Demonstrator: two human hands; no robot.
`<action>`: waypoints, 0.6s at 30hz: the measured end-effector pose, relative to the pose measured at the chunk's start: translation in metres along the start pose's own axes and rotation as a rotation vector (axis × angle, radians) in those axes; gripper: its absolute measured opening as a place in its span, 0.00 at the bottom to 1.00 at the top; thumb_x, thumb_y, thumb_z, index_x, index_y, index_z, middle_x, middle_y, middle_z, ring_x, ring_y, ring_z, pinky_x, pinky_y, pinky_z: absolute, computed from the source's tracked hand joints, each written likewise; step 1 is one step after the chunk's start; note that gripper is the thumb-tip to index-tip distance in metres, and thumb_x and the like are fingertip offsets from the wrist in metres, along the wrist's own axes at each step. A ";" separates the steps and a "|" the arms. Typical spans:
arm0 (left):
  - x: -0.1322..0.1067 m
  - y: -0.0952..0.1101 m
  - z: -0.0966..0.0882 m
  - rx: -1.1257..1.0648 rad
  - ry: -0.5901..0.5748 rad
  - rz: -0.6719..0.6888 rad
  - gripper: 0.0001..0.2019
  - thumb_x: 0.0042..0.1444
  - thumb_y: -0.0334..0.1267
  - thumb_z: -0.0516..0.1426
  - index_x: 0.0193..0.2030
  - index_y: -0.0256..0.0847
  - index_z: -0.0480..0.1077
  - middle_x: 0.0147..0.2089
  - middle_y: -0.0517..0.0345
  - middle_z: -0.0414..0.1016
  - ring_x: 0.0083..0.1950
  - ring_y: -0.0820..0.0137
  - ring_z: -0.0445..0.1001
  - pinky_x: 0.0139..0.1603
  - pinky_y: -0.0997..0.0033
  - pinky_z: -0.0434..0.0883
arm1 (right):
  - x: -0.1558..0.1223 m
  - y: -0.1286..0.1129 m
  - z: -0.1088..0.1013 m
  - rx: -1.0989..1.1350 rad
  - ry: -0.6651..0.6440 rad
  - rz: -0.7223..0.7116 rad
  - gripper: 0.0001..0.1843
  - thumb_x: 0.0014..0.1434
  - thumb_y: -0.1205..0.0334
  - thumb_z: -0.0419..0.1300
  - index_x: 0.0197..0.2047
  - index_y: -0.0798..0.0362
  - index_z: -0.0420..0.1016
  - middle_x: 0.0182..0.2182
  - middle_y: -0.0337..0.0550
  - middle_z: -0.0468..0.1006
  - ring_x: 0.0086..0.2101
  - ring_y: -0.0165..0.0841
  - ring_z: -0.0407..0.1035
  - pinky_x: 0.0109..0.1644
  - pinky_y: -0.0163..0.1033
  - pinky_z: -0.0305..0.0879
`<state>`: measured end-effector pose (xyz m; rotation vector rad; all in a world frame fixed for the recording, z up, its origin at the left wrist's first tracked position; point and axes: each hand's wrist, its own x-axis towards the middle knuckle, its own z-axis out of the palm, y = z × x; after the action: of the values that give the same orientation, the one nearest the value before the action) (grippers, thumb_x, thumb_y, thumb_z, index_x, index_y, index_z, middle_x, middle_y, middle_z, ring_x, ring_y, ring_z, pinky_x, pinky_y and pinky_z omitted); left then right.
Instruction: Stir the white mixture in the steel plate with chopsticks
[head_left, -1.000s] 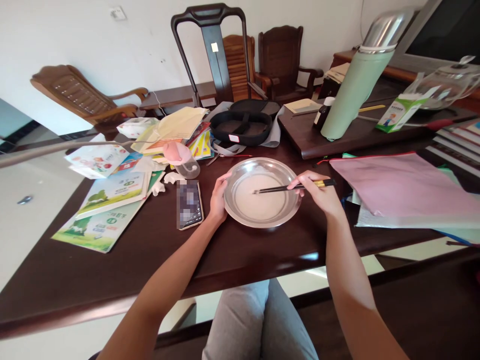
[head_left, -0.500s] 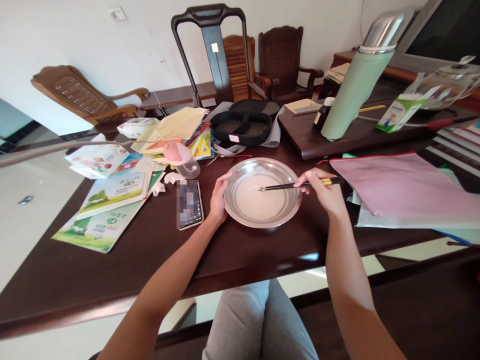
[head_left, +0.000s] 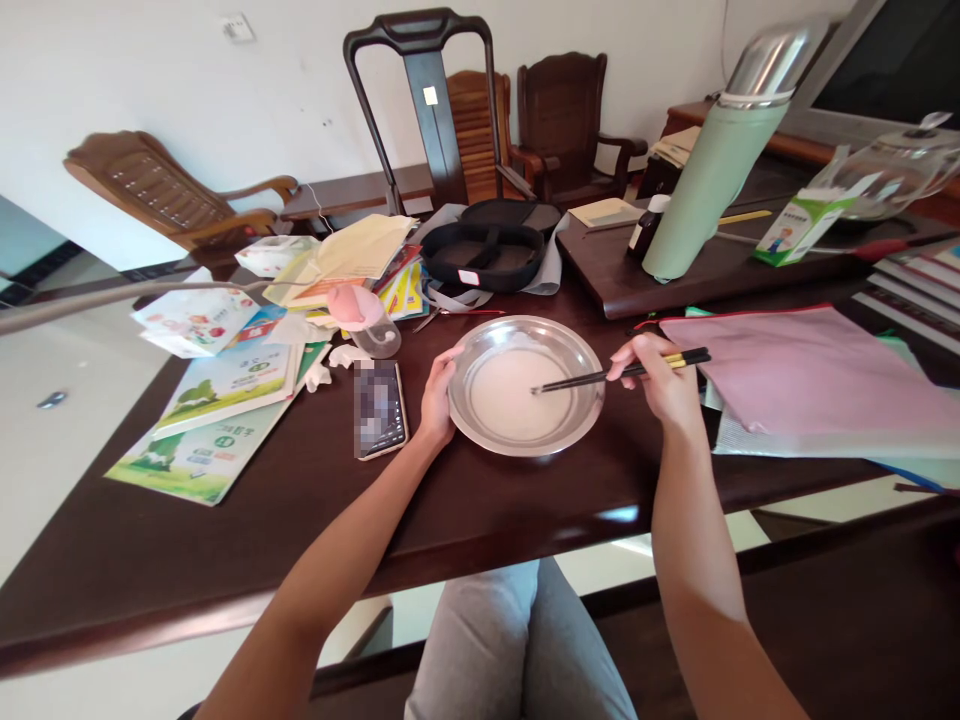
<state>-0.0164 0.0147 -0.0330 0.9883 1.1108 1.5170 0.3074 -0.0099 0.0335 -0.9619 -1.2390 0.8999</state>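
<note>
While left grip (head_left: 437, 396), partly hidden, clamps bowl (head_left: 525, 445), right grip (head_left: 658, 388) clamped on chopsticks (head_left: 576, 381), tips indistinct.

The bowl (head_left: 460, 388) hides part of the left hand (head_left: 437, 398) from me; phone screen (head_left: 383, 408) blurred, table's (head_left: 247, 540) near-left corner cropped.

White wall (head_left: 187, 80) behind dark wooden chairs (head_left: 562, 115), pale glossy floor (head_left: 45, 460) to the left

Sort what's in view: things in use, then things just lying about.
In use:
- metal bowl, left hand at its side
- whitish contents
- black chopsticks in the right hand, tips inside the bowl

Apparently lying about:
- phone
- pink-topped cup
- green flask
- black case
- pink pouch
</note>
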 end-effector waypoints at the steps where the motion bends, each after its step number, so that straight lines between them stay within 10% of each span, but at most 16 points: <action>1: 0.000 0.000 0.000 -0.002 0.003 0.000 0.22 0.58 0.60 0.72 0.52 0.49 0.83 0.61 0.54 0.87 0.61 0.53 0.83 0.64 0.55 0.78 | 0.000 0.000 -0.001 0.020 -0.016 0.007 0.33 0.61 0.25 0.75 0.28 0.48 0.86 0.20 0.42 0.83 0.20 0.32 0.70 0.22 0.38 0.66; 6: 0.000 0.000 0.000 0.004 0.007 0.002 0.24 0.57 0.61 0.72 0.52 0.49 0.83 0.61 0.54 0.86 0.61 0.53 0.82 0.64 0.56 0.77 | -0.002 -0.003 0.007 -0.036 -0.234 0.045 0.32 0.62 0.26 0.74 0.31 0.49 0.88 0.26 0.46 0.88 0.23 0.34 0.75 0.26 0.40 0.74; 13: 0.000 0.000 0.000 0.020 -0.008 0.009 0.23 0.60 0.61 0.71 0.53 0.48 0.81 0.62 0.52 0.85 0.62 0.52 0.82 0.65 0.54 0.77 | 0.000 0.002 -0.002 0.017 0.022 0.000 0.33 0.61 0.25 0.75 0.29 0.48 0.86 0.21 0.42 0.83 0.19 0.31 0.70 0.21 0.37 0.66; 18: 0.000 -0.001 0.000 0.011 0.000 0.010 0.23 0.59 0.61 0.71 0.53 0.49 0.82 0.62 0.53 0.86 0.63 0.52 0.82 0.66 0.54 0.77 | -0.003 -0.002 0.005 -0.010 -0.221 0.062 0.32 0.62 0.26 0.75 0.30 0.49 0.87 0.24 0.45 0.87 0.22 0.34 0.74 0.25 0.39 0.72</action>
<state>-0.0163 0.0151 -0.0340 1.0021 1.1166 1.5204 0.3026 -0.0126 0.0349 -0.9314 -1.4070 1.0725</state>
